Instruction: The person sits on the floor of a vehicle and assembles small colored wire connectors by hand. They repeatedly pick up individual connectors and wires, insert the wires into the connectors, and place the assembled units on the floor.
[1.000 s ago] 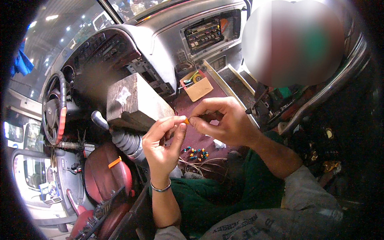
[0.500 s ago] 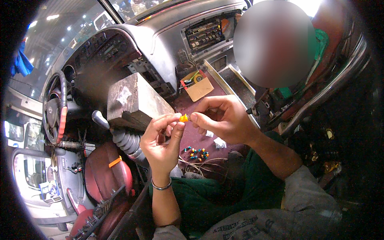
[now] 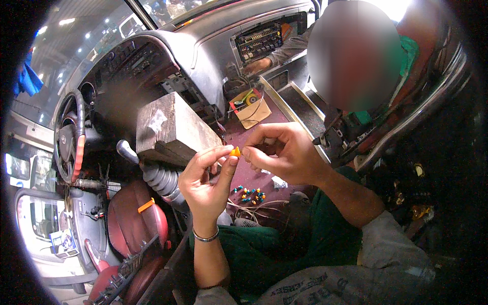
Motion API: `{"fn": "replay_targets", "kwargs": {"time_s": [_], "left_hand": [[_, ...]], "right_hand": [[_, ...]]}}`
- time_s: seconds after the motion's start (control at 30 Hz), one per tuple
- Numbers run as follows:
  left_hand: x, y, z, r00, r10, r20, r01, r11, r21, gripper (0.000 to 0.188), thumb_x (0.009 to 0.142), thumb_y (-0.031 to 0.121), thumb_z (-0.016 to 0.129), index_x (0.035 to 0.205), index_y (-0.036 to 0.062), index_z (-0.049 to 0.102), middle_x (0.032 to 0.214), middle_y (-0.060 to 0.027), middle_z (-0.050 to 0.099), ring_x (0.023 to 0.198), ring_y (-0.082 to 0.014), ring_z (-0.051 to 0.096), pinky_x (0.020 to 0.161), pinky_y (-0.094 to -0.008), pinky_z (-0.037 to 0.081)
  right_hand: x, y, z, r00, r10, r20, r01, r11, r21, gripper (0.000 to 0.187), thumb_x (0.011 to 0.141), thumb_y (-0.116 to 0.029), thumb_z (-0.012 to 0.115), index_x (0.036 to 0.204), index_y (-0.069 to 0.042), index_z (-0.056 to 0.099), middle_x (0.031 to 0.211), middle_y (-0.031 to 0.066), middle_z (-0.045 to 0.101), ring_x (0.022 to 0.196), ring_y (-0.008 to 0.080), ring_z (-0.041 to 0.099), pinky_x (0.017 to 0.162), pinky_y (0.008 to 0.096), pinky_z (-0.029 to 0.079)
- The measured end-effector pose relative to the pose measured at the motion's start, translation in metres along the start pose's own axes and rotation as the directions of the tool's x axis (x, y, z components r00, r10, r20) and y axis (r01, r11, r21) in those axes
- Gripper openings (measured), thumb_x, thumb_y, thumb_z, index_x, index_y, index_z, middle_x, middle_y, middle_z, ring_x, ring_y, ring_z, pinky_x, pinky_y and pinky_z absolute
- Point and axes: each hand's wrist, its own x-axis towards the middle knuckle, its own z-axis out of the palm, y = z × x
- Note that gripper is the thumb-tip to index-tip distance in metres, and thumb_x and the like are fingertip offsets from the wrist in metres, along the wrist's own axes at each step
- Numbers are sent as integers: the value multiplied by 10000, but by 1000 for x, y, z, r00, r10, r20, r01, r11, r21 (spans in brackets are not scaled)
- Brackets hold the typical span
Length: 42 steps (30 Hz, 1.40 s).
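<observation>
just left of the frame's centre, the left hand point(image 3: 204, 184) pinches a small yellow-orange piece point(image 3: 235, 152) between thumb and fingertips; the piece sits at the grip's right, its long axis too small to tell. right of centre, the right hand point(image 3: 291, 154) has thumb and forefinger narrowed, just beside the piece; whether they touch or hold anything, i cannot tell.

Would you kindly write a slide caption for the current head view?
Left hand pinching a small orange piece, right hand close beside it, above a reddish vehicle floor.
</observation>
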Motion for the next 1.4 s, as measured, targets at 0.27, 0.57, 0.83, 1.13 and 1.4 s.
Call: {"fn": "replay_targets", "kwargs": {"time_s": [0.27,0.57,0.83,1.13,1.4], "left_hand": [[-1,4,-5,996,-63,62,57,993,100,196,903,39,822,1084,4,757,1030,-24,723,790,-34,525,695,-184,412],[0,2,-5,996,-49,72,40,991,125,235,889,33,825,1114,1,762,1020,-1,722,769,-32,475,674,-187,382],[10,-8,-5,993,107,-38,-101,983,152,410,884,98,834,1265,41,692,1153,-97,731,993,-132,636,762,-271,495],[3,3,-6,993,4,116,-23,986,163,250,943,103,789,1151,-10,708,964,-26,706,782,-68,567,709,-199,443],[1,15,1,962,-262,83,271,952,-145,201,991,95,739,1142,-24,678,956,-5,690,795,-21,553,690,-167,432]], "right_hand": [[0,1,3,999,-38,-36,38,999,-1,60,955,-37,714,970,19,701,849,3,697,761,34,632,675,222,529],[1,2,4,999,1,-42,-2,1000,-17,82,955,-37,721,996,30,702,859,18,703,777,50,640,701,235,541],[7,7,-6,1000,30,7,-30,994,103,193,1013,-142,682,1020,50,702,845,59,719,763,100,678,709,274,564],[6,10,-5,993,92,74,-103,983,153,270,1034,-230,664,1028,39,689,829,69,719,745,123,681,688,299,563],[3,-2,-3,999,-23,-47,20,998,-55,107,983,-60,675,1053,21,681,901,8,673,778,72,649,743,242,553]]}}
